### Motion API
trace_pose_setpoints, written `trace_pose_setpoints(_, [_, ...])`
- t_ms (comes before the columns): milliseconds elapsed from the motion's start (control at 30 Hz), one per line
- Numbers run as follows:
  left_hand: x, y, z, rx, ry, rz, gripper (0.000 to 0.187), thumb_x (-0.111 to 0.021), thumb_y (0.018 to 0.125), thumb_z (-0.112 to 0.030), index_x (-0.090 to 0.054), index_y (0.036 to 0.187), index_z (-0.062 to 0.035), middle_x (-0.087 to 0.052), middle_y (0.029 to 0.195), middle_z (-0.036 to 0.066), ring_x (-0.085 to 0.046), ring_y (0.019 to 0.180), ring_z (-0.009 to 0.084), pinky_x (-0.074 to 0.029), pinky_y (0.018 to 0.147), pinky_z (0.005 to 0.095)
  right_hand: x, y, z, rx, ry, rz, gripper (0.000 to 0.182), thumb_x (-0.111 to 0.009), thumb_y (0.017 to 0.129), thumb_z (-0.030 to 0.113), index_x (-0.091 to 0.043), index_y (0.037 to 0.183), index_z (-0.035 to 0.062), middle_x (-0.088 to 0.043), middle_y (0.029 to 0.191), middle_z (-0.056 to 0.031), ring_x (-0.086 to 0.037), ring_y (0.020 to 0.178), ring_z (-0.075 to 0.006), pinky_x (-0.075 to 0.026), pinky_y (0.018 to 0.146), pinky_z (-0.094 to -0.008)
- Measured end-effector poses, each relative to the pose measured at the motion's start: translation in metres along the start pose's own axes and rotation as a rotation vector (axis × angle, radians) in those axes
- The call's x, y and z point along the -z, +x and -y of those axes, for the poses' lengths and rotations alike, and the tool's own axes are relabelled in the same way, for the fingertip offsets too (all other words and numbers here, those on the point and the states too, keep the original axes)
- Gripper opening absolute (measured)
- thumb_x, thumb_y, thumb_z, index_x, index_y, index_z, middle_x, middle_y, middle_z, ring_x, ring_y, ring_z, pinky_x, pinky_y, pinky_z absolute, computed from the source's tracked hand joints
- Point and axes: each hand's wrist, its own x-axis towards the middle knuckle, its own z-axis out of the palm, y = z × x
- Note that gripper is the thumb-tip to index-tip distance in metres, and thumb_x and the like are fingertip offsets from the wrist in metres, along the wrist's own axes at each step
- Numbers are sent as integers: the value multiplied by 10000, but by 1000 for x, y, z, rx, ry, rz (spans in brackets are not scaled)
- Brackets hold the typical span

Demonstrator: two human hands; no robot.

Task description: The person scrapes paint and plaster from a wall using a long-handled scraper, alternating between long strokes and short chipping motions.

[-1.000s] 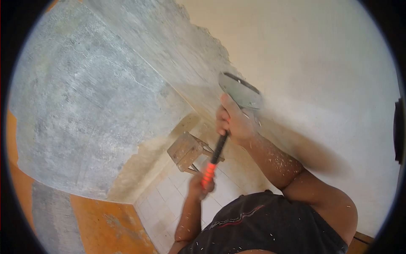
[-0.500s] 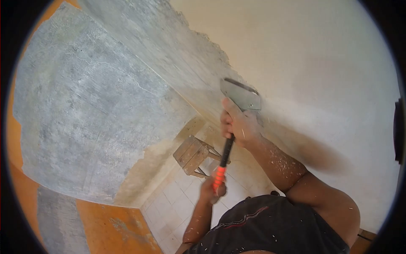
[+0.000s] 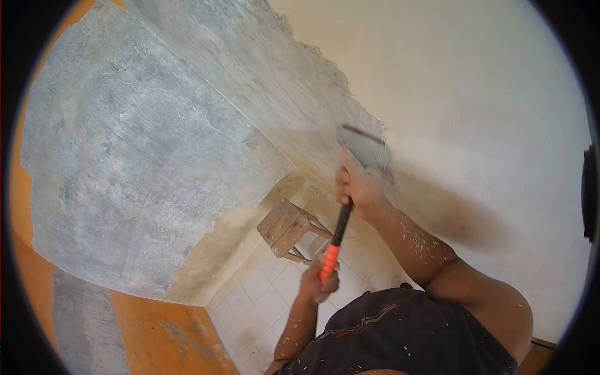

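A long-handled wall scraper (image 3: 340, 223) with a wide metal blade, black shaft and orange-ringed grip is held in both hands. My right hand (image 3: 362, 187) is wrapped round the shaft close under the blade, slightly blurred. Lower down, my left hand (image 3: 317, 281) grips the orange end. The blade is at the ragged border between bare grey plaster (image 3: 294, 81) and cream paint (image 3: 462, 81) on the wall to the right. Whether its edge touches the wall is hard to tell. Pale flakes speckle my right forearm and dark shirt (image 3: 400, 331).
A small wooden stool (image 3: 284, 228) stands on the white tiled floor (image 3: 256, 300) near the corner. The left wall (image 3: 137, 150) is mostly stripped to grey, with orange paint (image 3: 162, 337) along its lower part. A dark object (image 3: 589, 194) sits at the right edge.
The scraper and both hands have shifted slightly right. The blade has also dropped a little lower in the view. Both hands keep their hold.
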Motion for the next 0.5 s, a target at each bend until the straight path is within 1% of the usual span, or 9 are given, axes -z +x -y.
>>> trace_pose_setpoints(33, [7,3,16,113,-99,3,449,-350,900,-453,-514,849,-38,-364,433,-4,-304,309,79,-241,320,219,13,-2,-11,-1,-2,-3,352,-574,843,368,-400,651,129,-326,528,32,-318,389,-76,-294,361,-238])
trace_pose_setpoints(100, [15,8,25,169,-113,12,460,-350,895,-475,-517,859,-48,-360,430,-2,-308,304,91,-239,316,225,25,-8,-17,-77,-13,-82,342,-574,843,367,-402,673,125,-346,537,26,-322,392,-77,-304,365,-241])
trace_pose_setpoints(167, [13,8,17,94,45,-76,446,-345,899,-460,-517,861,-50,-356,426,-1,-308,301,99,-232,317,232,15,-4,-6,-85,-40,-95,317,-572,847,352,-408,702,123,-353,545,24,-323,394,-75,-311,363,-247])
trace_pose_setpoints(233, [3,10,-15,-35,99,-30,434,-357,886,-446,-510,856,-40,-360,433,-10,-306,309,91,-228,324,237,-6,9,12,-75,-55,60,279,-571,851,327,-413,748,122,-354,550,23,-325,398,-73,-311,360,-250])
trace_pose_setpoints(300, [-16,1,-45,-186,181,-85,465,-347,882,-452,-529,859,-25,-367,439,-17,-293,296,80,-233,308,227,-36,7,29,-27,0,81,290,-574,849,327,-414,727,117,-351,544,26,-324,397,-73,-312,358,-252])
trace_pose_setpoints(333, [-16,0,-46,-184,191,-78,465,-347,882,-452,-529,859,-25,-367,439,-17,-293,296,80,-233,308,227,-43,6,35,30,55,102,303,-576,848,326,-416,707,112,-349,538,28,-322,395,-72,-312,357,-253])
trace_pose_setpoints(400, [-11,-6,-40,-124,145,-24,407,-356,883,-413,-512,858,-37,-352,438,-13,-288,312,87,-227,331,234,-34,1,30,18,40,50,313,-578,846,331,-416,696,109,-349,535,29,-322,394,-74,-309,358,-252])
trace_pose_setpoints(433, [-5,-3,-21,-86,57,94,407,-351,887,-412,-513,865,-39,-361,444,-4,-288,311,89,-233,335,234,-25,-3,22,-17,17,1,323,-581,844,335,-416,686,107,-350,532,29,-322,394,-77,-305,358,-252])
trace_pose_setpoints(500, [9,6,13,109,-71,8,420,-356,887,-427,-513,873,-38,-365,440,2,-293,309,97,-236,338,235,8,-5,-5,-49,-8,-51,323,-583,842,339,-419,689,107,-354,534,27,-325,393,-78,-302,357,-253])
